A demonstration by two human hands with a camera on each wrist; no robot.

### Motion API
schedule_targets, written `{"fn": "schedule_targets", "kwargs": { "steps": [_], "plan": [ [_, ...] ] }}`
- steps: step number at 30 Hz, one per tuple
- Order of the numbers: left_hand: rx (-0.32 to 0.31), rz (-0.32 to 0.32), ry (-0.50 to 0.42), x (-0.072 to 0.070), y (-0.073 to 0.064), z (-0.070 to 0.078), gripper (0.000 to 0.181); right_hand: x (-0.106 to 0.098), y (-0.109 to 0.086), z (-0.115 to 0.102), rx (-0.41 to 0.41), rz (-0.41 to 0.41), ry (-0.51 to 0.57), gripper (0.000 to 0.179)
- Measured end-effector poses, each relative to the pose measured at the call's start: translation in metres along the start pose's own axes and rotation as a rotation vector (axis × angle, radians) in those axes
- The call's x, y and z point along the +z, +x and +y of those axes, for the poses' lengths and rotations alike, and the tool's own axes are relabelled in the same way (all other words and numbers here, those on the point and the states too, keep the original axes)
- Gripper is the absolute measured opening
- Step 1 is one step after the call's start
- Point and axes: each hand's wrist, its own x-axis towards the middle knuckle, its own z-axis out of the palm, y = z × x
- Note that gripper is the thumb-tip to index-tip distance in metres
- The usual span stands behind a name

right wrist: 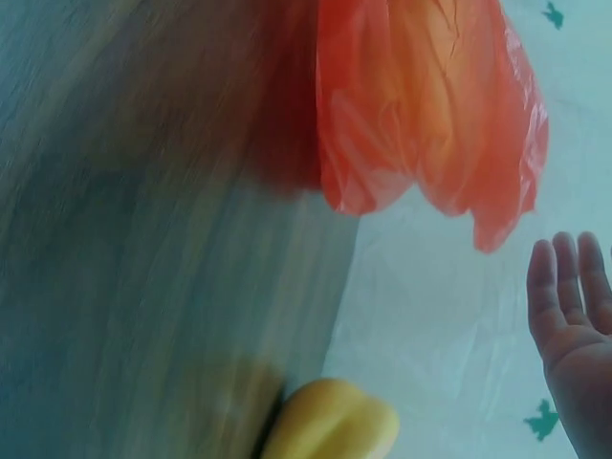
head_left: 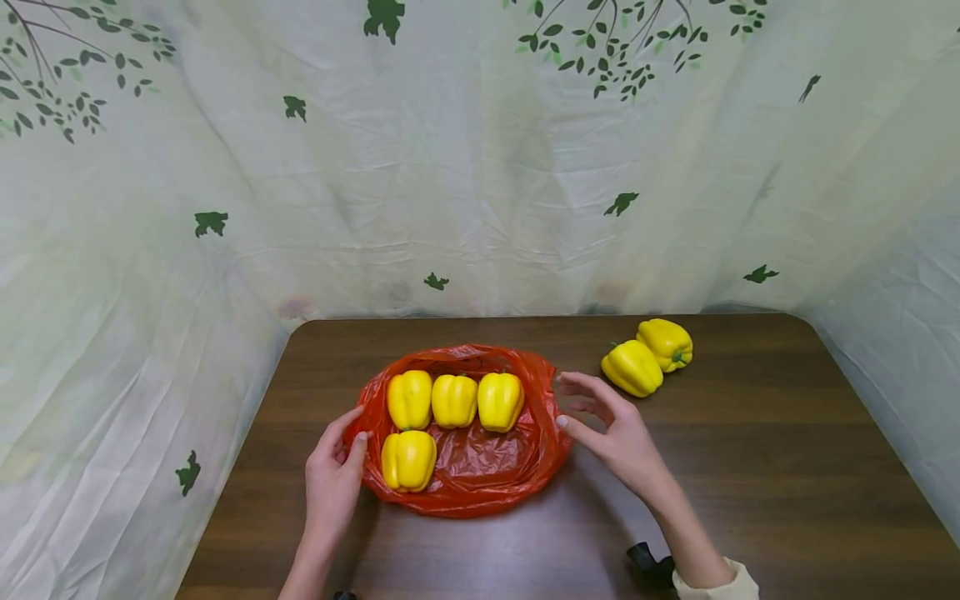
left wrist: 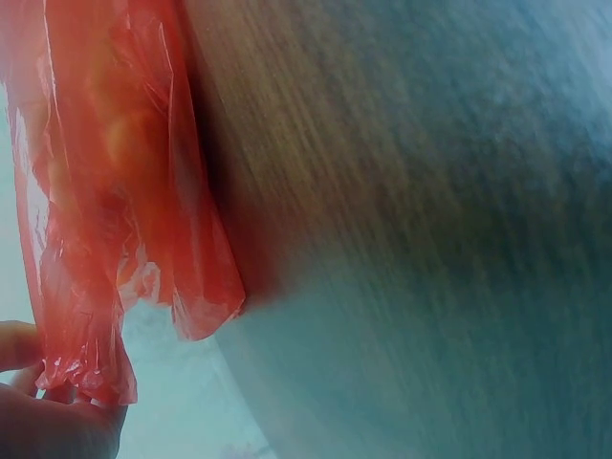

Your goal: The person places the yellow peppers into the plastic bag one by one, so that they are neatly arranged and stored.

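Note:
A red plastic bag (head_left: pixel 495 467) stands on the table with its mouth spread wide. Inside it, three yellow bell peppers (head_left: pixel 454 402) sit in a row at the back, and another bell pepper (head_left: pixel 408 461) lies at the front left. My left hand (head_left: pixel 333 475) grips the bag's left rim; in the left wrist view, bunched plastic (left wrist: pixel 91 368) lies between thumb and fingers. At the bag's right edge, my right hand (head_left: pixel 615 433) holds nothing, its fingers loosely bent. The right wrist view shows those fingers (right wrist: pixel 566 282) apart from the bag.
Two more yellow bell peppers (head_left: pixel 632 368) lie side by side on the brown wooden table (head_left: pixel 750 467), right of the bag toward the back. Behind the table hangs a pale curtain (head_left: pixel 480 208) printed with leaves.

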Motion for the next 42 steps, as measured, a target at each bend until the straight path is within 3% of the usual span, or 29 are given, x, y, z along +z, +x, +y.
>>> {"fn": "schedule_targets", "kwargs": {
  "steps": [18, 25, 31, 42],
  "plan": [
    [-0.006, -0.021, -0.02, -0.001, 0.0, 0.003, 0.036, -0.03, -0.006, 0.018, 0.046, 0.088, -0.111, 0.05],
    [-0.019, -0.028, -0.031, -0.001, 0.0, 0.004, 0.037, -0.047, -0.006, 0.067, 0.087, 0.125, -0.18, 0.056],
    [-0.022, -0.03, -0.041, -0.001, 0.0, 0.004, 0.037, -0.056, -0.006, 0.074, 0.119, 0.147, -0.238, 0.058],
    [-0.041, -0.038, -0.035, -0.001, -0.001, 0.003, 0.038, -0.071, -0.002, 0.087, 0.093, 0.191, -0.298, 0.059]
  ]
}}
